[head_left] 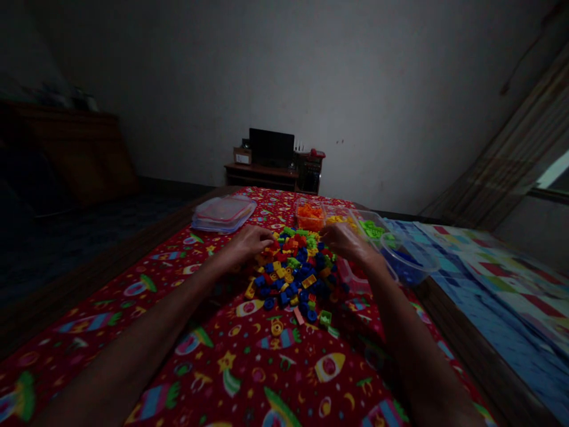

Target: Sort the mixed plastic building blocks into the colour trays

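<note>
Plastic bricks (288,274) are apparently being picked over by the left hand (252,241) and right hand (341,238), fingers part-curled, any hold unclear, the next move calling for neat pinches.

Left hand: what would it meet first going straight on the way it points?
Likely the toy brick pile, at its far left edge; whether the left hand touches it is unclear.

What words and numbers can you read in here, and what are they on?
None that I can read.
Box: the white patch on it may be a label, too small and blurred to read.
Screen: dark, no words I can make out.
Cloth: pictures like rockets and stars, no words I can see.
Bricks: any marks are too small to read.
</note>
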Tool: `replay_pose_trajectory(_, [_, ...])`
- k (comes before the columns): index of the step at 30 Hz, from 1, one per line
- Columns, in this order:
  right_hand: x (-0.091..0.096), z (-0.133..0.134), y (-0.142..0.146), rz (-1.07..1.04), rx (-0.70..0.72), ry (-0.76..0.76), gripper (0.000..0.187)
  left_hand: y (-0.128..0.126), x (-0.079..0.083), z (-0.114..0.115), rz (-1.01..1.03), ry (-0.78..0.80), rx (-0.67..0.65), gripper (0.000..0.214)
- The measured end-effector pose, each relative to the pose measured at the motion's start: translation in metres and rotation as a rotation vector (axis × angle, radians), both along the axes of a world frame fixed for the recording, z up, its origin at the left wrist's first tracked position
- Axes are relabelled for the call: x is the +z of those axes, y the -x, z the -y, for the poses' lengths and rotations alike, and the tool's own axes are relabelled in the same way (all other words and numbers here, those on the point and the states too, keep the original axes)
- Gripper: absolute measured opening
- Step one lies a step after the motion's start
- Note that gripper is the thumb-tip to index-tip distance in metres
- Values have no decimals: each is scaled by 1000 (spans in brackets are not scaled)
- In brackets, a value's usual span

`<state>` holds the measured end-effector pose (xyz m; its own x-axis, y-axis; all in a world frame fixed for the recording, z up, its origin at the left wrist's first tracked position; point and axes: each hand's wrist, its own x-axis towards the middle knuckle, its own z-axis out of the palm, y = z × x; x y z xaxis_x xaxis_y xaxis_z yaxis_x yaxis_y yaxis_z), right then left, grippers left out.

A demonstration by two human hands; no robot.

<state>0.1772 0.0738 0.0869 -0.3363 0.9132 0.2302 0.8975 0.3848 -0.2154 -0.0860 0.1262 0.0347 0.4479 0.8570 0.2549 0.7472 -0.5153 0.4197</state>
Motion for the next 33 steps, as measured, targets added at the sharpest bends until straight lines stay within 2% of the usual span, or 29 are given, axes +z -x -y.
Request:
replay_pose_trajectory(3, [-7, 5, 18, 79, 87, 20, 27, 4, 1, -3, -40, -28, 35, 28])
replay_pose_trajectory(7, [-20, 6, 27, 205, 204, 103, 26, 7, 1, -4, -69, -25, 50, 30])
replay_pose_trajectory(11, [-28, 6, 33, 280, 194, 124, 33, 5, 0, -1, -101, 19, 51, 34])
replay_pose_trajectory(15, [-29, 3, 35, 312, 164, 137, 27, -5, 2, 6, -103, -32, 11, 31])
replay_pose_trajectory(21, [-30, -5, 22, 226, 162, 19, 26, -16, -9, 11, -116, -128, -88, 27])
replay_pose_trajectory(26, [-40, -6, 34, 180, 183, -58, 33, -10, -19, 4, -159, -56, -1, 28])
replay_pose_trajectory(30, [-52, -10, 45, 197, 284, -9, 37, -10, -16, 3, -207, -21, 35, 31])
replay_pose_trajectory(33, [-57, -10, 44, 227, 252, 15, 35, -13, -13, 5, -180, -27, 16, 35])
